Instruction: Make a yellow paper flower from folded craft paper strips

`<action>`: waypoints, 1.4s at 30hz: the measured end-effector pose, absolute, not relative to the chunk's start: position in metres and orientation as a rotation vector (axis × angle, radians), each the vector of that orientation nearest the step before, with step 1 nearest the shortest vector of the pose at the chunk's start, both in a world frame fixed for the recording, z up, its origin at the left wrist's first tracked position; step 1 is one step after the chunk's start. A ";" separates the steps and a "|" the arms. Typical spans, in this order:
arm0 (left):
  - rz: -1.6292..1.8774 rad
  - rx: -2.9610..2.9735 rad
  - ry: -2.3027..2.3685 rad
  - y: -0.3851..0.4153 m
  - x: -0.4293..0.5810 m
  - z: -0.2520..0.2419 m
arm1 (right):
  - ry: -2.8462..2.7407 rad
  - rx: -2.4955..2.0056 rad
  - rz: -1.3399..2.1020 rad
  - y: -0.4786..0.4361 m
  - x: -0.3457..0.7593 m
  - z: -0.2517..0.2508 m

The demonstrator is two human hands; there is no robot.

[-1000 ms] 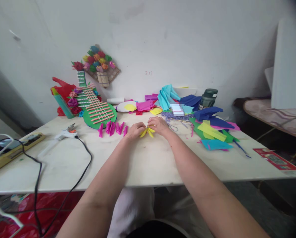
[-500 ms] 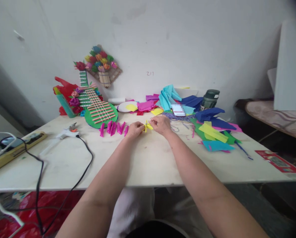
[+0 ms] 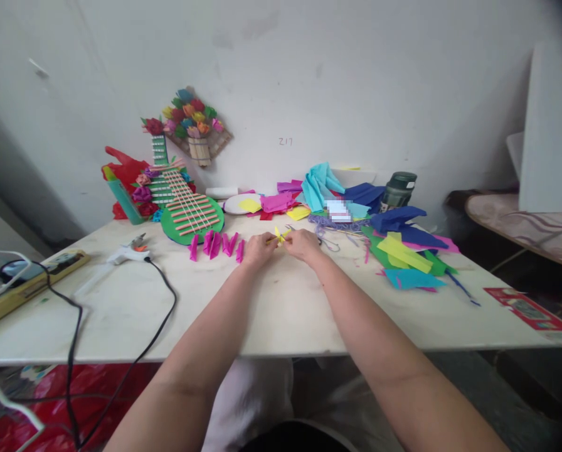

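Observation:
Between my two hands, just above the middle of the table, is a small folded piece of yellow paper (image 3: pixel 281 235) with pointed ends. My left hand (image 3: pixel 261 247) pinches its left side, fingers closed. On the other side my right hand (image 3: pixel 302 243) grips it with bent fingers; the fingertips partly hide the paper. Several folded pink paper pieces (image 3: pixel 214 243) lie in a row to the left of my left hand. Scissors (image 3: pixel 328 244) seem to lie behind and to the right of my right hand, partly covered by it.
A green paper guitar-shaped craft (image 3: pixel 190 216) leans at the back left. A white glue gun (image 3: pixel 129 251) with a black cord lies in front of it. Coloured paper sheets (image 3: pixel 406 252) and a dark green bottle (image 3: pixel 397 190) occupy the right. A yellow power strip (image 3: pixel 31 289) sits far left.
My right hand has come lower and nearer my left, and its fingers have closed in on the yellow paper. The paper has turned and its points now stick upward.

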State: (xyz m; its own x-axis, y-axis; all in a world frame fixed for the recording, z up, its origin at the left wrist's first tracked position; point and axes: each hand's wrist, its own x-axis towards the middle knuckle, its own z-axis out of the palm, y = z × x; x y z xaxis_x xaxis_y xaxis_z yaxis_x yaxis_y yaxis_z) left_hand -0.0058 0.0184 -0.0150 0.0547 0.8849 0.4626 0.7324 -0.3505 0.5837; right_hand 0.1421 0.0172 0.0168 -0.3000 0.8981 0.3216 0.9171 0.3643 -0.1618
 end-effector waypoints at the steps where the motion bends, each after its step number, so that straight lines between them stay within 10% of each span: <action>1: 1.172 2.150 1.654 0.018 -0.005 -0.015 | -2.281 -1.599 -0.087 0.017 0.142 0.016; 17: 1.170 2.136 1.542 0.015 -0.004 -0.012 | -2.306 -1.522 -0.043 0.030 0.148 0.005; 26: 1.627 1.359 1.283 0.020 -0.016 -0.006 | -1.625 -1.112 1.283 0.039 0.154 0.002; 42: 1.188 1.435 0.789 0.012 -0.009 -0.007 | -1.497 -0.837 1.846 0.033 0.150 0.000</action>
State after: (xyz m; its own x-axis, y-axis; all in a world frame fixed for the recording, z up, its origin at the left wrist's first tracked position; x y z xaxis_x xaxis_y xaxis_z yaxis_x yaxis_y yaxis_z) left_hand -0.0089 0.0123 -0.0070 0.2856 0.9258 0.2475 -0.1307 -0.2182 0.9671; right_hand 0.1498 0.0330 -0.0001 -0.6129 0.7844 -0.0954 -0.0689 -0.1733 -0.9825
